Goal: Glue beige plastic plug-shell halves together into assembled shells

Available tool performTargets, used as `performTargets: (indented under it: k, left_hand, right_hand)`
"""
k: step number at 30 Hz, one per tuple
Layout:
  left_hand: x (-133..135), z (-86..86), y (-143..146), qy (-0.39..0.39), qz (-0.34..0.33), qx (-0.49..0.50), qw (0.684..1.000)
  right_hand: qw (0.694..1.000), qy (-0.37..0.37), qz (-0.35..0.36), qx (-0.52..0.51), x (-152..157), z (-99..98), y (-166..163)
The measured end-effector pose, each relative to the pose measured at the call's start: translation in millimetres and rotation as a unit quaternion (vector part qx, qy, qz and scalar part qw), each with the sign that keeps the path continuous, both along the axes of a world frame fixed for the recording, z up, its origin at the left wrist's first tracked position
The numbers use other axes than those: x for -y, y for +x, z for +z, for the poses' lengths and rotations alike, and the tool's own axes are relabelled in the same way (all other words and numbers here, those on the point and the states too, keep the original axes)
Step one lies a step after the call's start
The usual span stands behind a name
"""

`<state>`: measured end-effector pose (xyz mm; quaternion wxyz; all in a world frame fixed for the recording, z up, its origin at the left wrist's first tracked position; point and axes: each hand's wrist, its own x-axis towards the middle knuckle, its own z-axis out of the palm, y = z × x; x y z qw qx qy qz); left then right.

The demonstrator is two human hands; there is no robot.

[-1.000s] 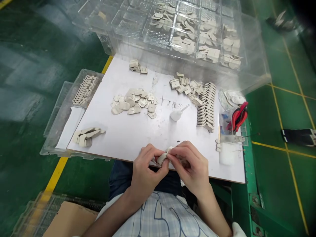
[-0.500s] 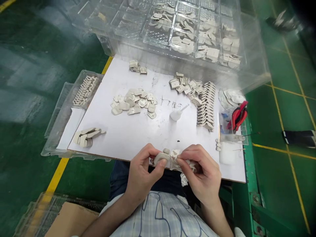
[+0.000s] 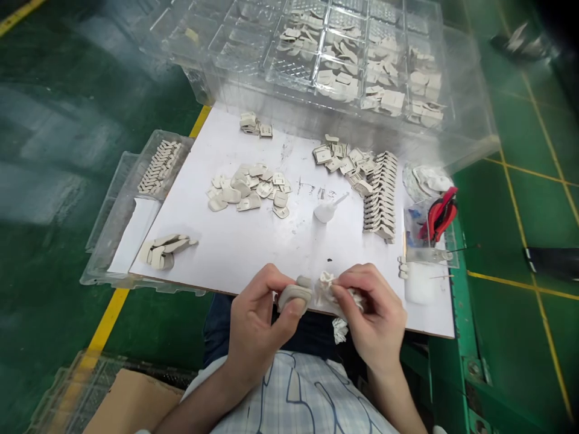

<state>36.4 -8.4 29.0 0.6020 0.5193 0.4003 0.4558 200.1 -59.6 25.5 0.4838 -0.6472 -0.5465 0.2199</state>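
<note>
Between the thumb and fingers of my left hand [image 3: 265, 319] is a light grey rounded plastic part [image 3: 294, 293], held over the front edge of the board. My right hand [image 3: 373, 313] pinches a crumpled white cloth [image 3: 326, 283], just to the right of that part. A small gap separates the cloth from the part. Part of the cloth is hidden under my right fingers. Farther back on the board lie a loose pile of similar grey parts [image 3: 248, 187] and a small white bottle with a thin spout [image 3: 324, 211].
A neat row of grey pieces [image 3: 380, 199] stands at the right, beside loose ones [image 3: 346, 160]. Red-handled pliers [image 3: 438, 214] lie in a clear box at the right edge. A clear compartment tray [image 3: 289, 78] spans the back. More parts [image 3: 167, 250] sit front left, near a plastic tray [image 3: 97, 265].
My right hand has drawn the cloth slightly away from the grey part. The part has turned a little in my left hand. The whole view has shifted slightly.
</note>
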Motion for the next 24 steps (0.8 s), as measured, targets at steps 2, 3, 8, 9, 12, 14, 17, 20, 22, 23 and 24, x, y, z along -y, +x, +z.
performTargets:
  k: [2,3,8,9,12,14,17,20,22,23,24]
  left_hand:
    - [-0.7,0.8,-0.5,-0.074,-0.014,0.036,0.996]
    - [-0.7,0.3,-0.6,-0.104,-0.018,0.052,0.993]
    - [0.0,-7.0,-0.3,-0.187,-0.026,0.065,0.980]
    - [0.0,-9.2,-0.3,-0.197,-0.024,0.058,0.978]
    - [-0.7,-16.7,-0.5,-0.216,-0.011,0.037,0.976]
    - [-1.9,-22.0,-0.8,-0.225,-0.001,0.026,0.974]
    - [-3.7,-28.2,-1.1,-0.242,0.014,0.015,0.970]
    - [-5.3,-31.2,-1.2,-0.260,0.039,0.008,0.965]
    - [-6.2,-32.1,-0.8,-0.270,0.045,0.009,0.962]
    - [-6.5,-32.3,-0.7,-0.272,0.045,0.009,0.961]
    - [-6.6,-32.5,-0.7,-0.272,0.044,0.008,0.961]
  right_hand:
    - [0.999,-0.010,-0.041,0.003,-2.6,-8.8,6.9]
    - [0.998,-0.016,-0.057,0.013,-4.4,-14.9,11.0]
    - [0.978,-0.033,-0.062,0.194,-3.4,-43.0,26.6]
    - [0.970,-0.044,-0.059,0.232,0.1,-44.6,26.5]
    - [0.961,-0.084,-0.045,0.260,13.9,-40.1,20.9]
    - [0.974,-0.094,-0.023,0.206,23.6,-31.9,20.7]
    - [0.989,-0.081,-0.073,0.102,39.6,-13.2,45.3]
    - [0.949,0.084,-0.298,0.060,50.4,4.8,102.5]
    - [0.901,0.172,-0.398,0.015,47.1,7.6,145.1]
    - [0.903,0.156,-0.399,-0.004,42.0,5.6,163.2]
    - [0.915,0.117,-0.386,0.004,35.3,1.7,177.8]
